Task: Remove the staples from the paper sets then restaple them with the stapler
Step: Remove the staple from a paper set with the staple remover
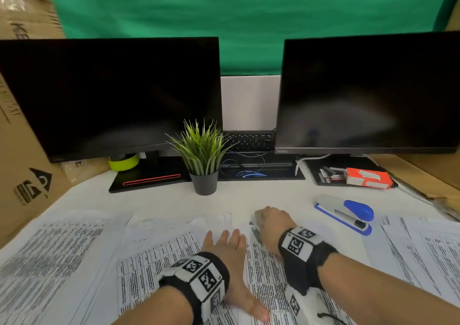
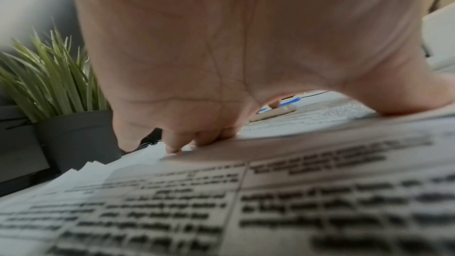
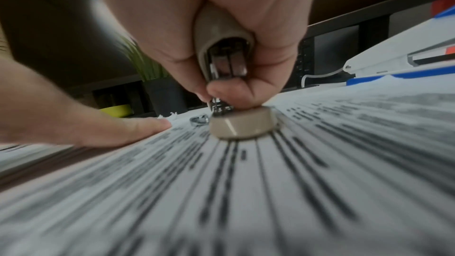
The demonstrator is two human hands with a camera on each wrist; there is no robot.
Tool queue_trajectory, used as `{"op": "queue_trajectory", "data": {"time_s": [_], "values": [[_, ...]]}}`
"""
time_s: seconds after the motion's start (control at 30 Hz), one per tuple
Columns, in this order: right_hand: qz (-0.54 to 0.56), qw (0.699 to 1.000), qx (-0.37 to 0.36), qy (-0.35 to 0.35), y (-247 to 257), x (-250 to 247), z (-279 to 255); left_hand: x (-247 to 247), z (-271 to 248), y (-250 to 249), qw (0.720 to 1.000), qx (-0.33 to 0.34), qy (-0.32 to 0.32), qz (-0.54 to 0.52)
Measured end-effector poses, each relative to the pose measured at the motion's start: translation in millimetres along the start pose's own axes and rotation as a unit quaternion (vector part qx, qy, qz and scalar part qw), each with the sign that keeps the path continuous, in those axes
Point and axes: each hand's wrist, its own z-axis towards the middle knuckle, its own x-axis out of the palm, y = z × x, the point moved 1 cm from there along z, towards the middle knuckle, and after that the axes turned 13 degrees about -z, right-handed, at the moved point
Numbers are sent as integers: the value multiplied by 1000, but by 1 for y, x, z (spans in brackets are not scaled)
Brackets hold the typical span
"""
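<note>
A printed paper set lies at the front middle of the white desk. My left hand presses flat on it with straight fingers; the palm fills the left wrist view. Just to the right, my right hand grips a beige staple remover. It stands upright with its metal jaws down at the sheet's top edge, and its lower beige pad rests on the paper. A small bent staple lies beside it. The blue and white stapler lies unheld to the right.
More printed sheets lie at the left and right. A potted plant stands behind the hands. An orange staple box sits on the right monitor's base. Two dark monitors stand at the back, with cardboard boxes on both sides.
</note>
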Motion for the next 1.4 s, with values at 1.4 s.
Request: {"op": "queue_trajectory", "data": {"time_s": [1.4], "values": [[66, 997, 3, -34, 10, -21, 5, -2, -8, -2, 1000, -1, -9, -7]]}}
